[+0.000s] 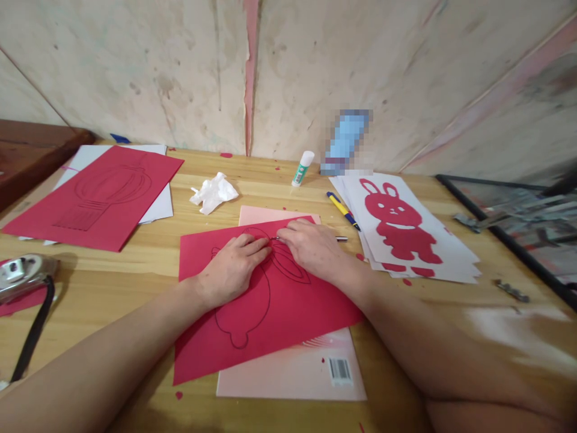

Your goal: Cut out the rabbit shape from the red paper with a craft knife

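Head view: left hand (234,264) lies flattish on the red paper (311,307), fingers not gripping anything I can see. Right hand's (309,243) fingers look closed round a thin tool (342,239), long axis side to side, tip pointing left, just beside the left fingertips. Paper's under both hands, long way roughly left-right, right end angled away, over a pink booklet (288,382) on the tabletop (135,300).

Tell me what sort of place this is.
Probably a home craft table against a worn wall: red paper with a drawn outline, a glue stick and a red paper-cut rabbit suggest it.
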Motion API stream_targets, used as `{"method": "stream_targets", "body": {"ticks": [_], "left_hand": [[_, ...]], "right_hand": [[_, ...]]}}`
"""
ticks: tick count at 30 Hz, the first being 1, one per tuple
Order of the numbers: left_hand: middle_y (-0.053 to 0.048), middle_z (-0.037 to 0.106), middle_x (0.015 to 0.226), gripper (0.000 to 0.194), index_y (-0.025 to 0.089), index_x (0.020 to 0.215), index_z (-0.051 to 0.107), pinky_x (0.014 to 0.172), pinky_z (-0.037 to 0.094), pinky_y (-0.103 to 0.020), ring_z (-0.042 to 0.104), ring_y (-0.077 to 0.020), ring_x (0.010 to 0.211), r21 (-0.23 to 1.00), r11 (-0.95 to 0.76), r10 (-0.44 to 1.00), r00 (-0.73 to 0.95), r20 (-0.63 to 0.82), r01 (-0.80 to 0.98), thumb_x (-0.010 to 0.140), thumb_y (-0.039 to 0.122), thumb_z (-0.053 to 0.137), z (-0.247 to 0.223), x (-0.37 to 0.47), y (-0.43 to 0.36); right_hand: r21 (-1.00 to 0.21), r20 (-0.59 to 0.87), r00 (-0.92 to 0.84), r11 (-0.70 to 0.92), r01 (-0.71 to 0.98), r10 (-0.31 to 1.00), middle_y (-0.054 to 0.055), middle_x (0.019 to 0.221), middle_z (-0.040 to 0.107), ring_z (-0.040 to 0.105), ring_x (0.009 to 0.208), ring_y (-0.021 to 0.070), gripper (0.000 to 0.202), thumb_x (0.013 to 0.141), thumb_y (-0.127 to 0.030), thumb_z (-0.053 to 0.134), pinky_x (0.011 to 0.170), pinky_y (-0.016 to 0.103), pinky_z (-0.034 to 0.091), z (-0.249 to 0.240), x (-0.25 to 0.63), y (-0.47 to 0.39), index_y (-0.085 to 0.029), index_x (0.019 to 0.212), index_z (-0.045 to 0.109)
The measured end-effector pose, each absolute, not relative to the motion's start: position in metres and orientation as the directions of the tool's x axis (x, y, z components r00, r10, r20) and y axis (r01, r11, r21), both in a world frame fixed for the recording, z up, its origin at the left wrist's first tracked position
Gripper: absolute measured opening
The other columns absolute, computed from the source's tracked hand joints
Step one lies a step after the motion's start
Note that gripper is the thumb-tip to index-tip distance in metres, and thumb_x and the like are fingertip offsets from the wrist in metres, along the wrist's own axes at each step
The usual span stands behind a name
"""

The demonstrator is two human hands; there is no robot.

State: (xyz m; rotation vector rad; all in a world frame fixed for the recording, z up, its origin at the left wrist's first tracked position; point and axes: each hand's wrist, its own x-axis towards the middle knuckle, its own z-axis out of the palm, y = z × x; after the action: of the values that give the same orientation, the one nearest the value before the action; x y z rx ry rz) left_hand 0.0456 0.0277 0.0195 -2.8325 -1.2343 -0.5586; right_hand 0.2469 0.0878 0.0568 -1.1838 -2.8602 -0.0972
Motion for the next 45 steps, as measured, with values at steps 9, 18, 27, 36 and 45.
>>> {"method": "stream_targets", "body": {"ticks": [9,18,27,36,45], "left_hand": [[-0.012,0.057,0.130,0.048,0.011,0.124,0.056,0.093,0.048,-0.046,0.050,-0.0266,0.109,0.153,-0.682,0.721,0.622,0.306,0.715,0.079,0.000,0.042,0.0193,0.0456,0.0277],[-0.014,0.056,0.132,0.049,0.008,0.124,0.056,0.094,0.047,-0.046,0.050,-0.0262,0.107,0.146,-0.694,0.710,0.634,0.306,0.706,0.078,-0.001,0.042,0.0187,0.0456,0.0287],[-0.013,0.057,0.130,0.049,0.009,0.122,0.057,0.092,0.048,-0.044,0.051,-0.0252,0.105,0.152,-0.698,0.706,0.635,0.313,0.700,0.078,-0.002,0.041,0.0203,0.0458,0.0294],[-0.012,0.057,0.130,0.051,0.010,0.123,0.057,0.091,0.049,-0.045,0.051,-0.0253,0.105,0.154,-0.693,0.712,0.636,0.297,0.704,0.076,-0.001,0.041,0.0234,0.0466,0.0289],[-0.013,0.057,0.131,0.049,0.009,0.123,0.058,0.092,0.048,-0.046,0.050,-0.0261,0.107,0.166,-0.689,0.719,0.638,0.276,0.705,0.077,-0.001,0.042,0.0237,0.0458,0.0292]], "right_hand": [[0.094,0.048,-0.762,0.757,0.647,0.646,0.006,0.086,0.064,0.054,0.087,0.0181,0.024,0.090,-0.010,0.043,0.061,0.030,0.027,0.0599,0.2476,0.0905,-0.019,0.090,0.065],[0.105,0.066,-0.812,0.805,0.584,0.580,0.005,0.085,0.066,0.053,0.088,0.0192,0.025,0.089,-0.010,0.042,0.065,0.031,0.030,0.0595,0.2484,0.0948,-0.019,0.088,0.065],[0.109,0.054,-0.828,0.821,0.561,0.558,0.006,0.086,0.067,0.053,0.086,0.0191,0.023,0.088,-0.010,0.043,0.062,0.031,0.028,0.0618,0.2474,0.0956,-0.019,0.089,0.065],[0.097,0.060,-0.826,0.820,0.564,0.561,0.005,0.082,0.066,0.053,0.085,0.0190,0.025,0.086,-0.007,0.043,0.062,0.031,0.028,0.0621,0.2470,0.0960,-0.019,0.088,0.065],[0.091,0.036,-0.822,0.817,0.569,0.569,0.006,0.084,0.067,0.053,0.085,0.0192,0.024,0.085,-0.007,0.045,0.062,0.030,0.029,0.0623,0.2475,0.0970,-0.019,0.089,0.065]]}}
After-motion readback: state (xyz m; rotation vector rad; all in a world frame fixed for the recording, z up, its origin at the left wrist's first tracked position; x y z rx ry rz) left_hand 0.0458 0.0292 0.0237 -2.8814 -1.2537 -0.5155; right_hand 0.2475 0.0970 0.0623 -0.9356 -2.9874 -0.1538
